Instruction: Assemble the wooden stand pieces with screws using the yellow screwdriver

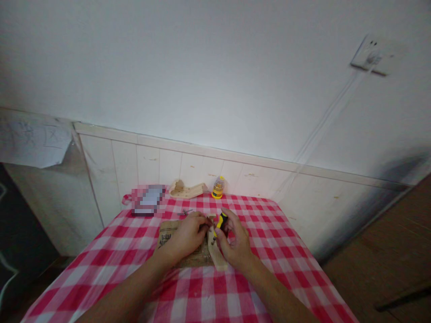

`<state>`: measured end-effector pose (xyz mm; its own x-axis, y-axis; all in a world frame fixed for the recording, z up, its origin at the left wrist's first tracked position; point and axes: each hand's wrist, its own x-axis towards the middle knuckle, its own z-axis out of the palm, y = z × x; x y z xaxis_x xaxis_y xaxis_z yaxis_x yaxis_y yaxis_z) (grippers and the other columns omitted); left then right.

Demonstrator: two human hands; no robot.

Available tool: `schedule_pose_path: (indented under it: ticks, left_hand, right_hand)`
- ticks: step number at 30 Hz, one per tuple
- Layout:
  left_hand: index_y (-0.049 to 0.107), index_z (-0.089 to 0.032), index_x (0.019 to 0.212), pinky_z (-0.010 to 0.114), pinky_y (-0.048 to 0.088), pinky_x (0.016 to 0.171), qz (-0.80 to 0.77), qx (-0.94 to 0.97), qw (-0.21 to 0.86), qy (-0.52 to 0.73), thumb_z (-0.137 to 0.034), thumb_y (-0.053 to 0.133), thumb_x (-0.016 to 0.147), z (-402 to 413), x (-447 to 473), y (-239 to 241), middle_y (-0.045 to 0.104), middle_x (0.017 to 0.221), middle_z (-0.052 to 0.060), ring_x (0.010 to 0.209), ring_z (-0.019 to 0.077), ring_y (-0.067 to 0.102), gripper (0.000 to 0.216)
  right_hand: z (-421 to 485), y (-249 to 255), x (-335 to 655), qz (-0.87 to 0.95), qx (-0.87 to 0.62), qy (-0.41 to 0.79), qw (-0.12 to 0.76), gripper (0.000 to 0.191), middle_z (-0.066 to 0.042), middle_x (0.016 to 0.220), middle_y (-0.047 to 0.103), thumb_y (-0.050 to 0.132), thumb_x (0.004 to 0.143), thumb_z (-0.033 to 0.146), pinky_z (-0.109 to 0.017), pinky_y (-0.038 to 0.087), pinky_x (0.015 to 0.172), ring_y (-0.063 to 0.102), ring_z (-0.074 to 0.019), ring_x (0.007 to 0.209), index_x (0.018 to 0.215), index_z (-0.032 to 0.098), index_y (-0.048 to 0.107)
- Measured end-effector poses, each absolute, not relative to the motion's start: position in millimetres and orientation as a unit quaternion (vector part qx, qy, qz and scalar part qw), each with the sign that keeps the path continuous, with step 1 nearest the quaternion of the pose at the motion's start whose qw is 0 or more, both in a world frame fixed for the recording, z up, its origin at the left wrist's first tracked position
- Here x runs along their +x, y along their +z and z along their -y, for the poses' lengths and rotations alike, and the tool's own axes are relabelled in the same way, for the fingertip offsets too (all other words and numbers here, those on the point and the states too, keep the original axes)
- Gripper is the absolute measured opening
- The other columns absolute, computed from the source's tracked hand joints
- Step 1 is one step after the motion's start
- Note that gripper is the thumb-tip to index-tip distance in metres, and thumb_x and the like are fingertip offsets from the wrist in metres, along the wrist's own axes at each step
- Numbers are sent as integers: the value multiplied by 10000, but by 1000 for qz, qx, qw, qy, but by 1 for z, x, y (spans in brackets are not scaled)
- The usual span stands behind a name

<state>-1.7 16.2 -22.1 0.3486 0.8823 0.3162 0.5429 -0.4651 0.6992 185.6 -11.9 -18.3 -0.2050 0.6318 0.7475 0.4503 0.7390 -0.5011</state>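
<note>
My left hand (187, 235) rests on a flat wooden board (188, 259) in the middle of the table, its fingers curled and pinched near the board's far edge. My right hand (235, 240) grips a yellow-and-black screwdriver (220, 222) tilted down toward a pale wooden piece (217, 259) that lies across the board's right edge. The screwdriver tip points at a spot between my two hands. What the left fingers pinch is too small to make out.
A red-and-white checked cloth (269, 251) covers the table. At the far edge lie a shaped wooden part (186, 189), a yellow-based jar (218, 187) and a blurred dark object (148, 200). Small metal pieces (185, 211) lie behind my left hand. A panelled wall rises behind.
</note>
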Motion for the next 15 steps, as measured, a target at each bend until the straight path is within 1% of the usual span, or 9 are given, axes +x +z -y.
schedule_pose_path:
  ticks: [3, 8, 15]
  left_hand:
    - [787, -191, 994, 343, 488, 962, -453, 785, 245, 344, -127, 535, 921, -16, -2, -22, 739, 1040, 85, 1036, 230, 666, 270]
    - [785, -180, 989, 341, 492, 952, -459, 784, 239, 343, -110, 531, 911, -15, -1, -20, 743, 1029, 90, 1034, 236, 671, 274]
    - [784, -181, 986, 346, 493, 947, -458, 786, 236, 342, -128, 530, 922, -14, -1, -18, 749, 1029, 92, 1029, 238, 670, 267]
  right_hand:
    - [9, -18, 184, 764, -357, 82, 531, 497, -12, 836, 670, 623, 937, 190, -264, 503, 563, 605, -149, 632, 1422, 219, 518]
    - [10, -16, 181, 750, -366, 87, 544, 487, 29, 742, 625, 664, 901, 203, -251, 489, 524, 573, -139, 572, 1375, 230, 554]
    - [10, -15, 180, 736, -387, 91, 547, 481, 77, 653, 555, 696, 875, 214, -216, 447, 464, 521, -109, 488, 1337, 221, 559]
